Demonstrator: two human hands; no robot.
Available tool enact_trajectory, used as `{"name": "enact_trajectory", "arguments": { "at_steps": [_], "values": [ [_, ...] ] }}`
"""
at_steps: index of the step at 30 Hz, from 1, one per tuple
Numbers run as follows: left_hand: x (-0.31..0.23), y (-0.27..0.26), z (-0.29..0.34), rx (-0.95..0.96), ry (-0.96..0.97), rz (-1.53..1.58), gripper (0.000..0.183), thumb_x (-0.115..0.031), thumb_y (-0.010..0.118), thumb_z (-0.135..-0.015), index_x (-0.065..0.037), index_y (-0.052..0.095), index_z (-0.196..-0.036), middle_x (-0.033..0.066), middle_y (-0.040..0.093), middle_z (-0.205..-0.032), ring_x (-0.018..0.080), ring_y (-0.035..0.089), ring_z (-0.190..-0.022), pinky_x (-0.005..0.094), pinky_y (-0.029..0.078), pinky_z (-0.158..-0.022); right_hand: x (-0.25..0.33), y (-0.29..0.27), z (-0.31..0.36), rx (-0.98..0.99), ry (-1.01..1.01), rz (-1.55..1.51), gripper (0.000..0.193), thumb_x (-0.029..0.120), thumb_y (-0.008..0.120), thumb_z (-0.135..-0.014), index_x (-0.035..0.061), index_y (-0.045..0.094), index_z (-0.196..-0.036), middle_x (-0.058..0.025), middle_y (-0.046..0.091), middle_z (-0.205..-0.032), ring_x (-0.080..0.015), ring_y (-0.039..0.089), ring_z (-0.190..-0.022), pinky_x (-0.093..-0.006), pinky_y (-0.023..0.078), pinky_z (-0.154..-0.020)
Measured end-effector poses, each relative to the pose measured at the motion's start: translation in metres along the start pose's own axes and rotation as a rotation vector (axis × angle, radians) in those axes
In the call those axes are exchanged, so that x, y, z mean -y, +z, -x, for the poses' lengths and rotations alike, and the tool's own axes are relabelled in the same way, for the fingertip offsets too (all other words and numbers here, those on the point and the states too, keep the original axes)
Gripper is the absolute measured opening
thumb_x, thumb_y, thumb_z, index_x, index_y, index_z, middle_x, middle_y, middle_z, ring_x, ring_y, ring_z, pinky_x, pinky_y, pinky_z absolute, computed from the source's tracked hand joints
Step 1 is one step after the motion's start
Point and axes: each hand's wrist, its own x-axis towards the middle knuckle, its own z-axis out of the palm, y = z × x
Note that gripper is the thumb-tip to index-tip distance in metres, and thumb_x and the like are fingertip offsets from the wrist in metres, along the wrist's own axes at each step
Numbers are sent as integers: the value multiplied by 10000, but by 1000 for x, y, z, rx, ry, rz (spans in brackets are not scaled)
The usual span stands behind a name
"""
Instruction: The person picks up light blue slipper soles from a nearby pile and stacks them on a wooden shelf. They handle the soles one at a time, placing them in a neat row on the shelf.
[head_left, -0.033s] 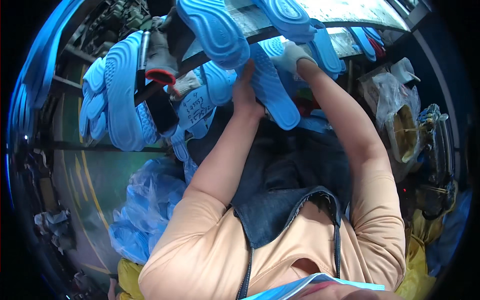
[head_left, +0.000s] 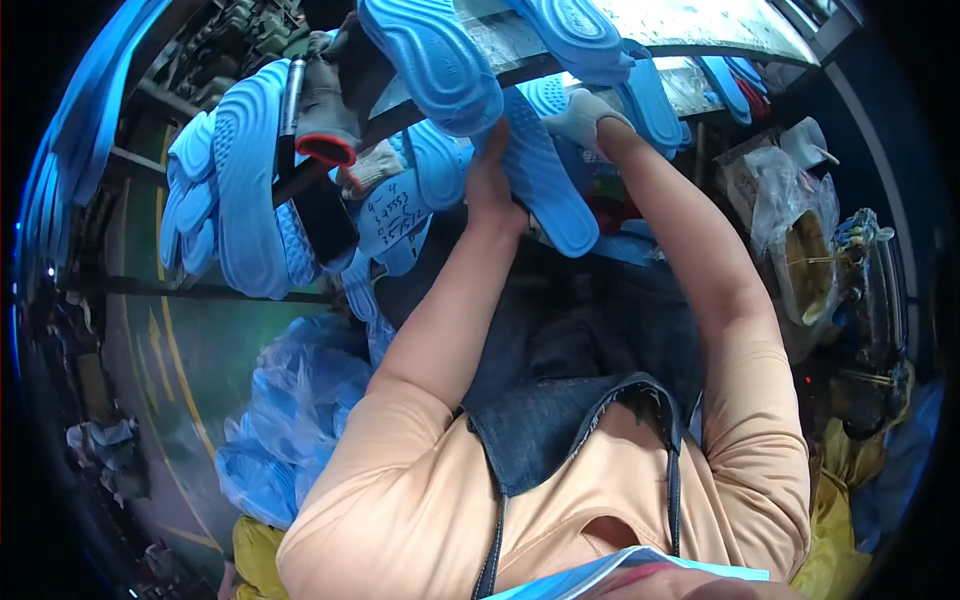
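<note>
A blue foam insole [head_left: 550, 190] with a dotted, ribbed surface hangs at a slant in front of me. My left hand [head_left: 490, 185], bare, grips its left edge, with the thumb up along the side and the other fingers hidden behind it. On the far right side of that insole is my right hand [head_left: 585, 122] in a pale glove. Its fingers are bent together against the insole's edge, and whatever they may hold is hidden. Another blue insole [head_left: 440, 70] with oval ridges overhangs the top of the held one from the shelf edge.
More blue insoles [head_left: 245, 190] hang at the left, beside a grey glove with a red cuff [head_left: 328, 120] and a dark phone-like slab [head_left: 325, 225]. A metal shelf [head_left: 700, 30] spans the far side. A plastic bag of blue pieces [head_left: 290, 410] lies lower left; machinery [head_left: 865, 290] stands right.
</note>
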Motion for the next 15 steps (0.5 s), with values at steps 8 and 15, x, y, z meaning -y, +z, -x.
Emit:
{"name": "enact_trajectory", "arguments": {
  "at_steps": [8,15],
  "values": [
    [5,-5,-4,5,59,10,322,-275,730,-913,-74,611,-1133,25,674,-974,207,679,-887,380,551,-778,-41,-28,53,-16,28,-570,596,283,737,-793,-51,546,-1249,-180,659,-1078,-236,659,-934,-346,531,-838],
    [23,8,-12,157,-86,-10,467,-408,625,-969,-55,559,-1269,105,646,-1175,270,640,-1067,454,514,-936,-76,-42,107,-9,-210,-799,534,248,687,-841,-44,544,-1264,-156,655,-996,-227,654,-968,-337,526,-861]
  ]
}}
